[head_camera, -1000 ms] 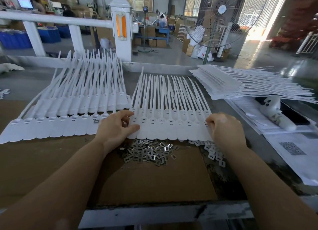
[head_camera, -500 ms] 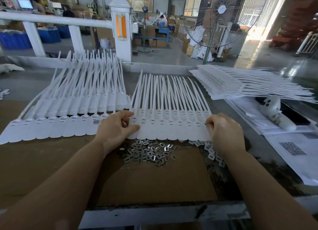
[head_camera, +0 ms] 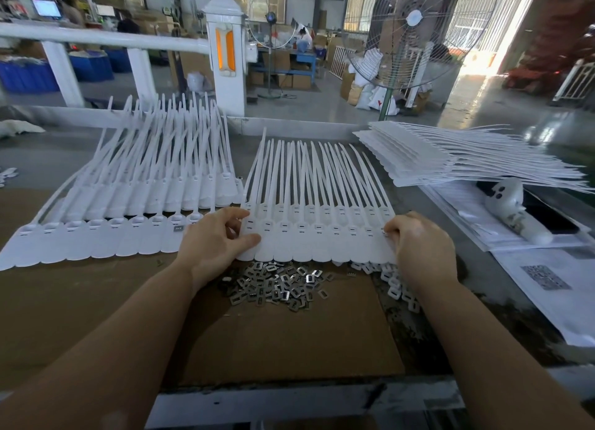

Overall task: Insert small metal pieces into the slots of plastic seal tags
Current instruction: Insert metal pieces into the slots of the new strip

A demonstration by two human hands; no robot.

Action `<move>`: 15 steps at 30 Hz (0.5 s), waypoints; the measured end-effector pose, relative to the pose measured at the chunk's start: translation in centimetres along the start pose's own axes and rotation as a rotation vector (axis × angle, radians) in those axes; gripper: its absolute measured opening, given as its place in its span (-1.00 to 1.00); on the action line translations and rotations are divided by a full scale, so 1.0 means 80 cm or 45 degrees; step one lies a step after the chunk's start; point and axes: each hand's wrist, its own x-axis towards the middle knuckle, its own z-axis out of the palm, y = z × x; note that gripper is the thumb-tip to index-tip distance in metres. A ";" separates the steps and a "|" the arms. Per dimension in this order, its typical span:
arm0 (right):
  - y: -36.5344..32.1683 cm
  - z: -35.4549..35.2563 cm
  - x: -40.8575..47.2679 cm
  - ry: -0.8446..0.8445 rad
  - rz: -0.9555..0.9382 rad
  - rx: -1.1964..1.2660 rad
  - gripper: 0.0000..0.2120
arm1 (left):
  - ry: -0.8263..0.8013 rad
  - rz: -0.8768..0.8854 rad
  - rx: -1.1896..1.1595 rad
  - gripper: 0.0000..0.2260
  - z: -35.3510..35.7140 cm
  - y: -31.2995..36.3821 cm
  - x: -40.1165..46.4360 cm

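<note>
Little has been moved since earlier: the tag sheet (head_camera: 317,233) at frame centre is still pinched by the left hand (head_camera: 216,240) and gripped at its edge by the curled right hand (head_camera: 418,243), so the metal pieces (head_camera: 277,286) below could be scattered if it is dragged.

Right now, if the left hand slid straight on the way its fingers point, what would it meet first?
The left hand points right across the middle row of seal tags, which it already touches; beyond lies the right hand, probably.

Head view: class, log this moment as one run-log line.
left hand: holds left edge of middle tag row | right hand: at its right edge | metal pieces: loose on cardboard
</note>
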 end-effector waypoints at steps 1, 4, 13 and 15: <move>0.000 0.000 0.000 -0.001 0.005 -0.004 -0.83 | 0.001 0.000 0.002 -0.59 0.000 0.000 0.000; -0.001 0.000 0.000 -0.004 0.012 -0.010 -0.84 | 0.003 0.003 0.012 -0.59 0.000 0.001 -0.001; -0.003 0.001 -0.001 0.030 0.026 -0.063 -0.89 | -0.002 0.002 0.014 -0.58 -0.001 0.003 -0.002; -0.003 0.001 -0.003 0.055 0.013 -0.046 -0.92 | -0.003 0.000 0.015 -0.58 -0.001 0.003 -0.002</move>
